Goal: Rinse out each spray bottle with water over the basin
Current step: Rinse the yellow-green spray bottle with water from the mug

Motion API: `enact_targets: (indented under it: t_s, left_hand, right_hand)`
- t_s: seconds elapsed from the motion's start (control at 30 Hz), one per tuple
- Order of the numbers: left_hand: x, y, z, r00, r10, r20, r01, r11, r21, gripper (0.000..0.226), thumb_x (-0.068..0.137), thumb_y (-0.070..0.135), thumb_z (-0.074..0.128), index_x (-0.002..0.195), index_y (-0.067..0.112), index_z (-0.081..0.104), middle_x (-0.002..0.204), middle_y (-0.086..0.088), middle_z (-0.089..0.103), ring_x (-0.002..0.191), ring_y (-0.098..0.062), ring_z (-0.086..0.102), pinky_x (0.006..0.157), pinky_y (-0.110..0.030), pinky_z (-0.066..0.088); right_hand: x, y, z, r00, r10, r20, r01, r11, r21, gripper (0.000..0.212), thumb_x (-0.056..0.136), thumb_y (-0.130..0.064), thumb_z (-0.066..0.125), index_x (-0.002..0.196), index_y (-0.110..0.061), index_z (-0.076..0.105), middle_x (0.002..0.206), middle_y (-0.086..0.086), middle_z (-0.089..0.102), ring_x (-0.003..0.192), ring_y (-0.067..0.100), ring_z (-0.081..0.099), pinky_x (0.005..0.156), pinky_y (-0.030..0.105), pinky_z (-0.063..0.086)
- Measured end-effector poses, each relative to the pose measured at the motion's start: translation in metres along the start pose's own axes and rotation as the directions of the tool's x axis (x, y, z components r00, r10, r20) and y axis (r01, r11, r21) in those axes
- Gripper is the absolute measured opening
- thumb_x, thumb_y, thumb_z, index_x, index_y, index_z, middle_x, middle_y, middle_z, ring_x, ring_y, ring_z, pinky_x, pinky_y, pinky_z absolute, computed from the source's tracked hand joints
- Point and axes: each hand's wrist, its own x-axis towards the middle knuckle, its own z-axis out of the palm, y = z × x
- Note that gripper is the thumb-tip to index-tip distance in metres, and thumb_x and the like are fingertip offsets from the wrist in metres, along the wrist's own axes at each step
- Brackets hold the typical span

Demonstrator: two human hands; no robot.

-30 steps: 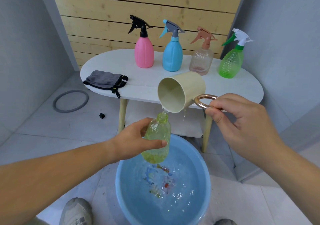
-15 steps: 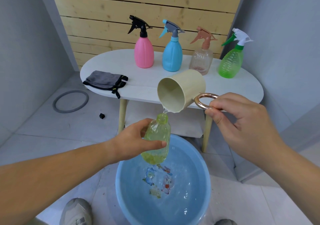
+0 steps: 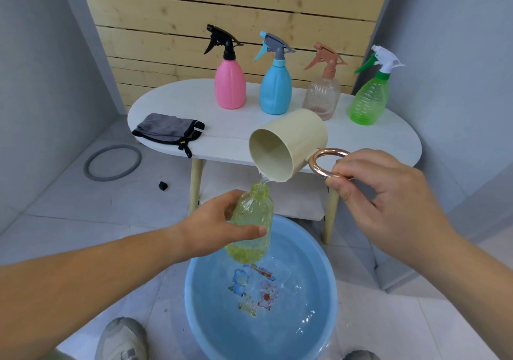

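My left hand point(image 3: 215, 230) grips an open yellow-green bottle point(image 3: 251, 225) with no spray head, held upright over the blue basin point(image 3: 327, 298). My right hand point(image 3: 380, 193) holds the copper ring handle of a cream cup point(image 3: 288, 143), tipped so a thin stream of water runs from its lip into the bottle's neck. Water has collected in the bottle's bottom. On the white table point(image 3: 222, 143) stand a pink spray bottle point(image 3: 229, 82), a blue spray bottle point(image 3: 275, 87), a clear spray bottle with a brown head point(image 3: 322, 93) and a green spray bottle point(image 3: 367, 98).
A grey cloth point(image 3: 166, 129) lies on the table's left end. A grey ring point(image 3: 112, 162) and a small black piece point(image 3: 163, 185) lie on the tiled floor at left. The basin holds water. My shoe point(image 3: 122, 340) is beside the basin's left rim.
The cup has tipped slightly further and water keeps running into the bottle. The water in the basin has calmed. Both hands stay almost in place.
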Motion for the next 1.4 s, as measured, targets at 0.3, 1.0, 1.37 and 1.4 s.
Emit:
enact_targets:
  t_s: [0.3,1.0,1.37,1.4]
  left_hand:
    - [0.000,-0.001,0.000,1.000,0.005,0.006,-0.006,1.000,0.004,0.055,0.078,0.035,0.089,0.126,0.032,0.062,0.112,0.010,0.076,0.105,-0.004,0.072,0.088,-0.032,0.062]
    - [-0.003,0.003,-0.002,1.000,0.005,-0.001,-0.005,1.000,-0.005,0.047,0.081,0.030,0.088,0.120,0.034,0.063,0.107,0.012,0.077,0.099,0.001,0.072,0.068,-0.015,0.056]
    - [-0.006,-0.001,-0.003,1.000,0.008,0.015,-0.007,1.000,-0.026,0.045,0.080,0.026,0.088,0.120,0.029,0.066,0.105,0.014,0.077,0.104,-0.003,0.072,0.078,-0.024,0.059]
    - [-0.005,-0.002,-0.002,1.000,0.011,0.017,-0.011,1.000,-0.023,0.046,0.080,0.026,0.088,0.120,0.029,0.066,0.106,0.014,0.077,0.104,-0.003,0.072,0.082,-0.025,0.060]
  right_hand:
    - [0.000,0.000,0.002,0.999,-0.032,-0.014,0.031,0.999,-0.035,0.025,0.094,-0.029,0.053,0.090,-0.011,0.071,0.090,0.000,0.065,0.087,0.026,0.060,0.080,0.033,0.045]
    - [-0.007,-0.014,0.015,0.962,0.250,0.106,-0.263,0.954,0.144,0.022,0.096,-0.031,0.056,0.081,-0.020,0.068,0.072,-0.009,0.062,0.071,0.006,0.056,0.068,0.020,0.044]
    - [-0.038,0.001,0.085,0.335,0.739,0.584,-0.934,0.176,0.313,0.032,0.102,-0.025,0.048,0.081,-0.004,0.062,0.077,0.013,0.070,0.069,0.030,0.070,0.073,0.041,0.060]
    - [-0.043,0.008,0.097,0.287,0.737,0.612,-0.952,0.149,0.267,0.033,0.102,-0.026,0.047,0.081,-0.005,0.061,0.076,0.011,0.069,0.067,0.029,0.068,0.068,0.037,0.059]
